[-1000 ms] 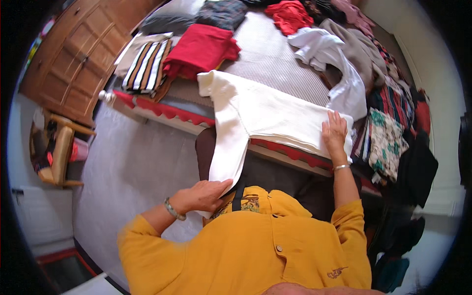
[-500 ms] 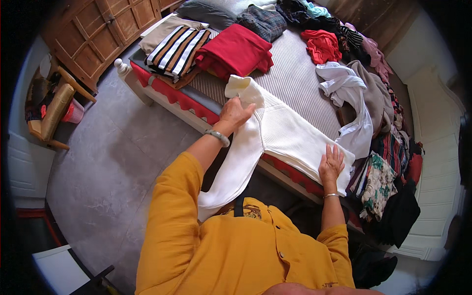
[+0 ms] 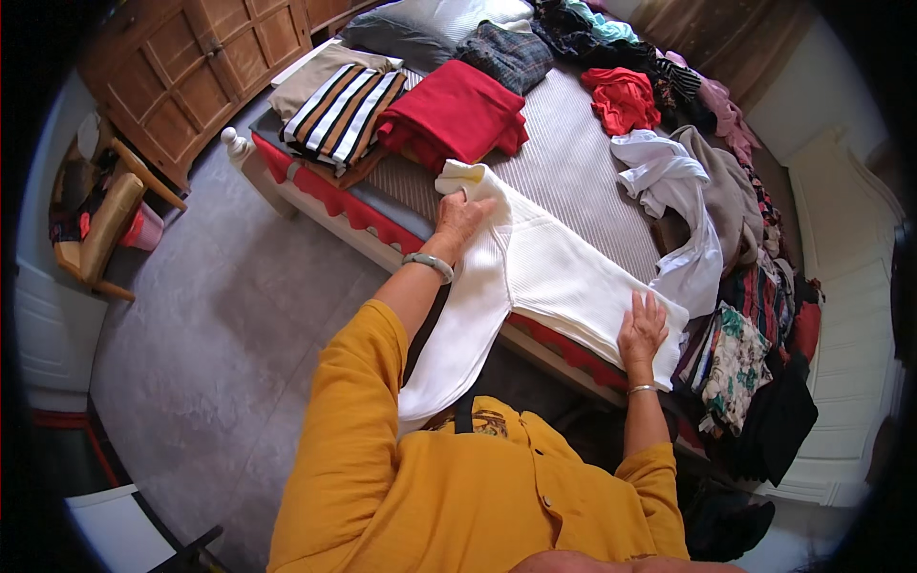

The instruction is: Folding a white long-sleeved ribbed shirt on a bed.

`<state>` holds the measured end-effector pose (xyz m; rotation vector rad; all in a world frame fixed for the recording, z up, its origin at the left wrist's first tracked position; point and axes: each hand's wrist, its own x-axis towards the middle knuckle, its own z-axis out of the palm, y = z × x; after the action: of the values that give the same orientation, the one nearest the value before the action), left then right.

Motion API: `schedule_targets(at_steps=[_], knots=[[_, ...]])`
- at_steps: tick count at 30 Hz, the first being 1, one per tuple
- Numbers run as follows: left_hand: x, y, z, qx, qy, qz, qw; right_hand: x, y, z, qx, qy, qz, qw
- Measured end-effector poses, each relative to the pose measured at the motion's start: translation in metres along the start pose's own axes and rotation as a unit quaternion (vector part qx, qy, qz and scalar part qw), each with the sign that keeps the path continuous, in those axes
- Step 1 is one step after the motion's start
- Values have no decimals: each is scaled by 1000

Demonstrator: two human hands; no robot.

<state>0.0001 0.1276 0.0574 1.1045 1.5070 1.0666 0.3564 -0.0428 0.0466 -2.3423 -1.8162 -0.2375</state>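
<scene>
A white ribbed high-neck sweater [image 3: 564, 258] lies across the bed edge, its collar toward the far left. One long sleeve hangs over the edge toward my body. My left hand [image 3: 462, 222], with a bangle at the wrist, grips the sweater just below the collar; its fingertips are partly hidden by the cloth. Flat on the sweater's lower end at the right rests my right hand [image 3: 643, 332], fingers spread.
Folded clothes sit on the bed [image 3: 564, 124]: a striped garment [image 3: 346, 110], a red one [image 3: 457, 115] and a plaid one [image 3: 506, 53]. Loose clothes, among them a white shirt [image 3: 683, 191], heap along the right. A wooden chair [image 3: 110, 220] stands left of the bed.
My left hand and the sweater's collar area have shifted slightly, and the hanging sleeve has swung a little to the right. My right hand stays flat on the lower end.
</scene>
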Motion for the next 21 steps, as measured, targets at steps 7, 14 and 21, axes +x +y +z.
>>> schedule_targets(at_steps=[7,14,21], knots=[[-21,46,-2,-85,-6,113,990,-4,8,5,-17,2,14,1000],[-15,-16,-37,-333,97,-69,936,-1,0,-4,3,2,7,1000],[36,-4,-52,-277,-30,-100,955,0,-3,0,4,-1,4,1000]])
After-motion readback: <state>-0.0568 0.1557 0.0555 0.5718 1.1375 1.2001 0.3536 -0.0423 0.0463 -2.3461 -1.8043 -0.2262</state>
